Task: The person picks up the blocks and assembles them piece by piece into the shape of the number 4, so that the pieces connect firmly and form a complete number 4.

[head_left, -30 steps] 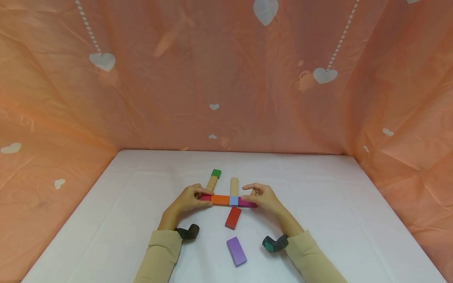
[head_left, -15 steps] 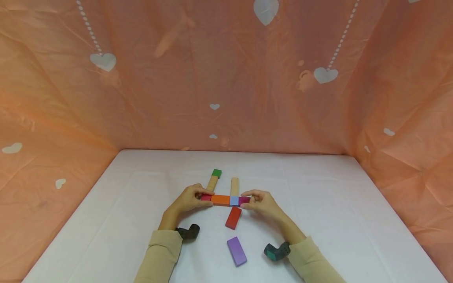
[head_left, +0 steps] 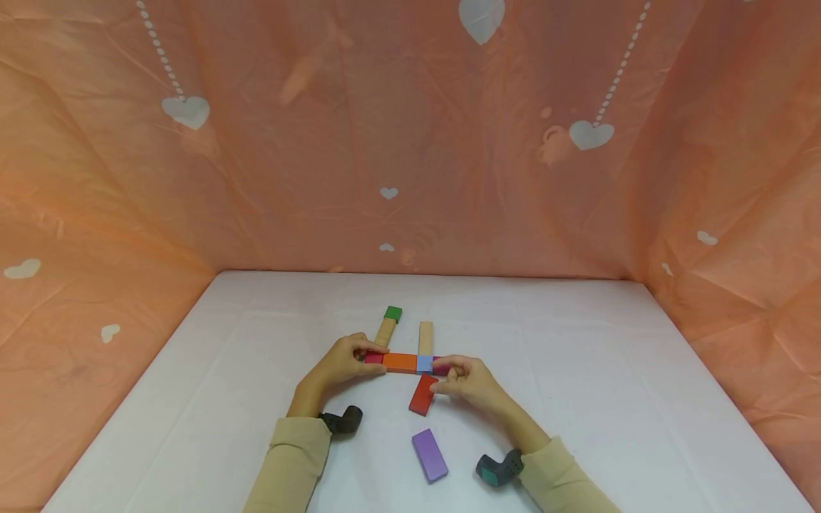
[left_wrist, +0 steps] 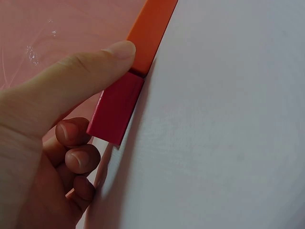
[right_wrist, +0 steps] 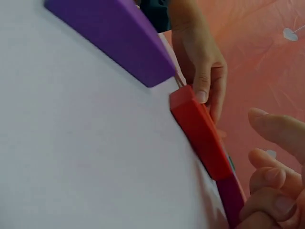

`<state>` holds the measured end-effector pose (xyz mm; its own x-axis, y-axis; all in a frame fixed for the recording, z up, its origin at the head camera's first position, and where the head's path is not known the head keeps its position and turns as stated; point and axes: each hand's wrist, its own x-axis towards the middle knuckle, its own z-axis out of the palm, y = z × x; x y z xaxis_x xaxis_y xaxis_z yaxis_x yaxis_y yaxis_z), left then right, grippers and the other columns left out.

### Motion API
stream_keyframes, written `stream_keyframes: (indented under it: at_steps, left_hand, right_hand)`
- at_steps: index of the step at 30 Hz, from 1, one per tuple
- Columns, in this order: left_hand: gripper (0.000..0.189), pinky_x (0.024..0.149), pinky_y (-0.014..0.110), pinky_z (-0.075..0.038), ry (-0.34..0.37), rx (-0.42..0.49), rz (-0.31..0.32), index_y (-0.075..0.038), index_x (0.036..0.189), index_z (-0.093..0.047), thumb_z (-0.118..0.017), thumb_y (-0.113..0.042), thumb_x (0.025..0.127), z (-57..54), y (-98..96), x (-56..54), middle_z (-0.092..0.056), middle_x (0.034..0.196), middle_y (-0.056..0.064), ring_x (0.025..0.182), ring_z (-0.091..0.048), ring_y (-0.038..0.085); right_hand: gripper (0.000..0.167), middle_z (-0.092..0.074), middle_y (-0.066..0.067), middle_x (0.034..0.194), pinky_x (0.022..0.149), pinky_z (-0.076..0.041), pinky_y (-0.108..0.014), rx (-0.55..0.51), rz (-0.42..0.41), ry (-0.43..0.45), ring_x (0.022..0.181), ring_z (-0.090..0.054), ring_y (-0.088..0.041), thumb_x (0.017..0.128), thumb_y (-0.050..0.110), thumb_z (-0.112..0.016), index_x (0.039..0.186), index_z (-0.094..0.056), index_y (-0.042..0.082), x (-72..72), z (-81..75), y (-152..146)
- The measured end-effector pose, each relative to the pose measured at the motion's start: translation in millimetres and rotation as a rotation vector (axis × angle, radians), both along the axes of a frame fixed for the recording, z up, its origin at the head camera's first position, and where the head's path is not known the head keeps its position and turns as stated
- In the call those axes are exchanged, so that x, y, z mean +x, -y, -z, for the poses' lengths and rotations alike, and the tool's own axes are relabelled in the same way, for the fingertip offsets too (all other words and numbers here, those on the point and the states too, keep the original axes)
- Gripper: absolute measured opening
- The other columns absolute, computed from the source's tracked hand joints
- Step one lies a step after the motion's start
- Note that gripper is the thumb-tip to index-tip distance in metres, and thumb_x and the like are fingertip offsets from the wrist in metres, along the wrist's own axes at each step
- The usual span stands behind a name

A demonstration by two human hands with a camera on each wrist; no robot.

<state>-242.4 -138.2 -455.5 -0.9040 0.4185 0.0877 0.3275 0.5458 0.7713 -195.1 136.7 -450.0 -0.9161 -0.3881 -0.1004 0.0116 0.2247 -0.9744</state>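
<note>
A row of blocks lies on the table: a crimson block [left_wrist: 116, 110] at the left end, an orange block [head_left: 400, 363], a light blue block [head_left: 425, 364] and a partly hidden magenta block [right_wrist: 231, 200]. My left hand [head_left: 341, 361] pinches the row's left end, thumb in front and index finger behind, where crimson meets orange. A red block [head_left: 422, 395] slants toward me below the light blue one. Beside it is my right hand [head_left: 474, 383], thumb near the red block's edge and index finger over the magenta block. In the right wrist view its fingers look apart from the red block.
Behind the row lie two pale wooden blocks, one [head_left: 426, 338] above the light blue block and one [head_left: 385, 332] tipped with a green block [head_left: 393, 313]. A purple block [head_left: 430, 456] lies nearer me. An orange curtain [head_left: 410, 142] surrounds the white table [head_left: 545, 320].
My right hand closed its fingertips at the magenta block, then let go and came toward me and slightly left, to the red block. The left hand has stayed put.
</note>
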Motion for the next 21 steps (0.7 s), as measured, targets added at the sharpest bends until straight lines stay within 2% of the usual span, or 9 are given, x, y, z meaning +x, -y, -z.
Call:
stream_keyframes:
  at_steps: [10,16,21]
  left_hand:
    - [0.033,0.063,0.019,-0.030,0.024,-0.007,-0.005,-0.008,0.105,-0.075,-0.082,-0.021,0.075,2.1,-0.4,-1.1,-0.045,0.076,0.002,0.074,-0.040,0.013]
    - [0.033,0.062,0.019,-0.031,0.026,-0.012,-0.011,-0.008,0.105,-0.075,-0.082,-0.021,0.075,2.2,-0.6,-1.3,-0.047,0.077,0.002,0.074,-0.040,0.012]
    - [0.033,0.062,0.018,-0.031,0.010,0.006,-0.001,-0.007,0.105,-0.075,-0.082,-0.019,0.075,2.3,-0.6,-1.0,-0.046,0.076,0.002,0.073,-0.040,0.011]
  right_hand:
    - [0.045,-0.041,0.005,0.063,0.053,-0.032,-0.017,0.061,-0.005,0.009,0.057,-0.040,-0.005,0.081,0.013,-0.076,0.122,-0.063,-0.001,10.1,4.3,5]
    - [0.045,-0.040,0.003,0.065,0.053,-0.031,-0.016,0.084,-0.030,-0.049,0.058,-0.039,-0.004,0.080,0.010,-0.077,0.121,-0.063,-0.002,14.9,3.5,8]
    - [0.046,-0.038,0.003,0.065,0.054,-0.031,-0.017,0.106,-0.041,-0.062,0.058,-0.038,-0.004,0.079,0.009,-0.077,0.122,-0.063,-0.002,15.7,4.5,9]
